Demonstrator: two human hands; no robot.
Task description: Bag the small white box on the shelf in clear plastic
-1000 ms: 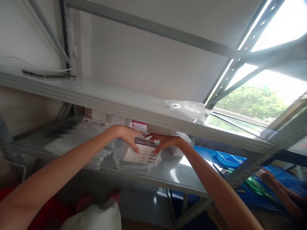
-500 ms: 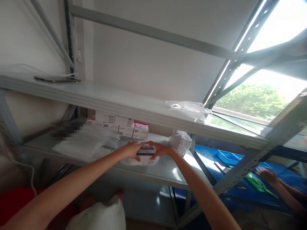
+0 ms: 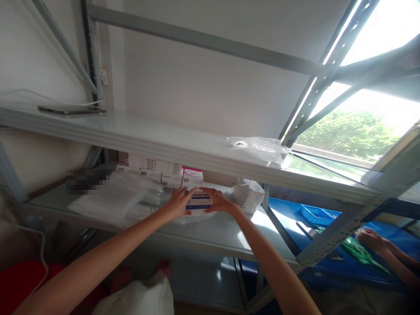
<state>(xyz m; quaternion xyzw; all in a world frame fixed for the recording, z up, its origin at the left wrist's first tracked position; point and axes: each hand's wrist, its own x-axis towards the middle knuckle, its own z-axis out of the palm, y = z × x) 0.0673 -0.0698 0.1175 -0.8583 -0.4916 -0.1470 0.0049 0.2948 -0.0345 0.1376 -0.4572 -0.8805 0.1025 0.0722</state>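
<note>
Small box held between two hands on the lower shelf

The small box (image 3: 199, 201) is pale, with a dark blue band along its near edge and small light marks inside the band. A darker line of print runs near its top; the lettering is too small to read. It is low over the lower shelf (image 3: 226, 234), near the front edge, with clear plastic (image 3: 190, 220) bunched around its base. Whether it rests on the shelf itself cannot be told.

The left hand (image 3: 179, 202) and the right hand (image 3: 219, 201) grip the box from opposite sides, fingers curved over its top and thumbs toward the near face.

Just behind stand white boxes (image 3: 170, 173) with barcodes, the rightmost one with a pink top. To their left and nearer the edge lie clear plastic bags (image 3: 108, 199); to the right of the hands is a pale stack wrapped in plastic (image 3: 248, 195).

The shelf is smooth, grey and shiny. On the upper shelf (image 3: 157, 131) are a crumpled plastic bag (image 3: 259, 148) and, at the far left, a thin flat device (image 3: 72, 110) beside a white cable (image 3: 49, 98). A grey metal frame stands against a pale wall (image 3: 210, 92). On the right, a bright window shows a green tree (image 3: 348, 133). Below it, another person's hand (image 3: 370, 240) is over a blue table (image 3: 282, 212) bearing a blue tray (image 3: 315, 214) and green material (image 3: 361, 253).
</note>
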